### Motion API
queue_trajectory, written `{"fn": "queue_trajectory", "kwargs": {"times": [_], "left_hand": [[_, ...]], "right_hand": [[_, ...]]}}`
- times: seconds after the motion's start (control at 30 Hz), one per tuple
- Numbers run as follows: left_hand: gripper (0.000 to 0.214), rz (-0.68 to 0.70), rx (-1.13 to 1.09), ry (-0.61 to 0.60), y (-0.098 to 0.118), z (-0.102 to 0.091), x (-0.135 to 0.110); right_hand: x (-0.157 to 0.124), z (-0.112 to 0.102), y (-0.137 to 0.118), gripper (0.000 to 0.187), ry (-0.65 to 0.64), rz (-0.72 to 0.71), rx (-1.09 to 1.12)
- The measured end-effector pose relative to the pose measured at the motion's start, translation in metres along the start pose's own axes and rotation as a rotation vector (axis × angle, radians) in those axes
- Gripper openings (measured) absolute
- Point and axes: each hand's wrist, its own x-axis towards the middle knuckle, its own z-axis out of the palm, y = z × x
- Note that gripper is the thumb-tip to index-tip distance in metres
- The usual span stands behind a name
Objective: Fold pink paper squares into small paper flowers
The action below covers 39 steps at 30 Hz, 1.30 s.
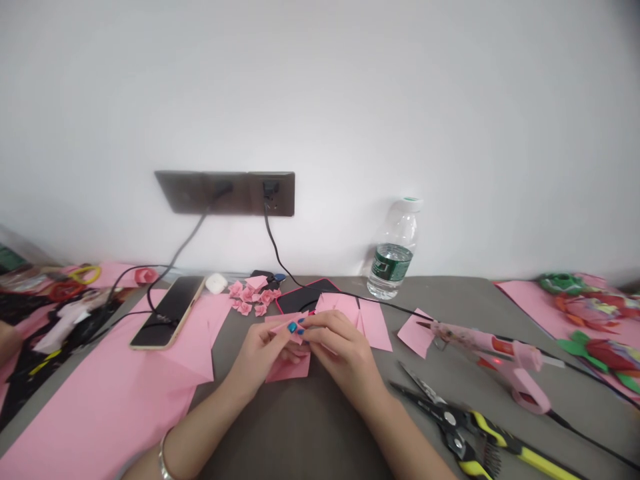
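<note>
My left hand point(260, 353) and my right hand point(343, 350) meet over the grey table point(300, 433), both pinching a small square of pink paper point(289, 350) that is partly folded. Fingertips with blue nails press its top edge. Just behind the hands lie more pink paper squares point(367, 320), resting partly on a dark phone with a red case point(303, 295). A cluster of small folded pink paper roses point(250, 298) sits behind and to the left of the hands.
A large pink sheet point(115, 400) covers the left, with a phone point(167, 311) on it charging from a wall socket point(225, 193). A water bottle point(394, 250), pink glue gun point(495, 360), black-yellow cutters point(475, 427) and paper flowers point(595, 327) lie on the right.
</note>
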Motion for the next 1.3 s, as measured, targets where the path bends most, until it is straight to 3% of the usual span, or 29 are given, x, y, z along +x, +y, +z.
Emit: {"fn": "queue_trajectory", "kwargs": {"times": [0.13, 0.33, 0.5, 0.6, 0.73, 0.87, 1.0, 1.17, 1.3], "left_hand": [[0.041, 0.048, 0.048, 0.000, 0.000, -0.003, 0.002], [0.037, 0.148, 0.214, 0.053, 0.006, -0.001, 0.000], [0.037, 0.113, 0.247, 0.043, 0.008, 0.000, -0.001], [0.036, 0.166, 0.346, 0.046, 0.006, -0.001, -0.002], [0.036, 0.328, 0.440, 0.050, 0.004, -0.003, -0.002], [0.033, 0.414, 0.427, 0.024, 0.006, -0.002, -0.001], [0.035, 0.358, 0.370, -0.005, 0.010, -0.001, -0.002], [0.024, 0.168, 0.192, 0.041, 0.011, 0.002, -0.003], [0.024, 0.156, 0.123, 0.074, 0.013, 0.004, -0.002]], "right_hand": [[0.000, 0.001, -0.001, 0.022, -0.032, -0.006, 0.027], [0.001, 0.000, -0.010, 0.028, -0.073, 0.099, 0.159], [0.000, 0.002, -0.010, 0.010, 0.030, 0.240, 0.267], [-0.002, 0.007, -0.004, 0.012, 0.107, 0.399, 0.342], [-0.004, 0.014, 0.003, 0.023, 0.018, 0.563, 0.523], [-0.003, 0.015, 0.003, 0.028, -0.013, 0.617, 0.632], [-0.002, 0.013, 0.003, 0.029, -0.042, 0.617, 0.662], [-0.004, 0.013, 0.008, 0.034, -0.049, 0.654, 0.643], [-0.005, 0.012, 0.009, 0.034, -0.052, 0.685, 0.642]]}}
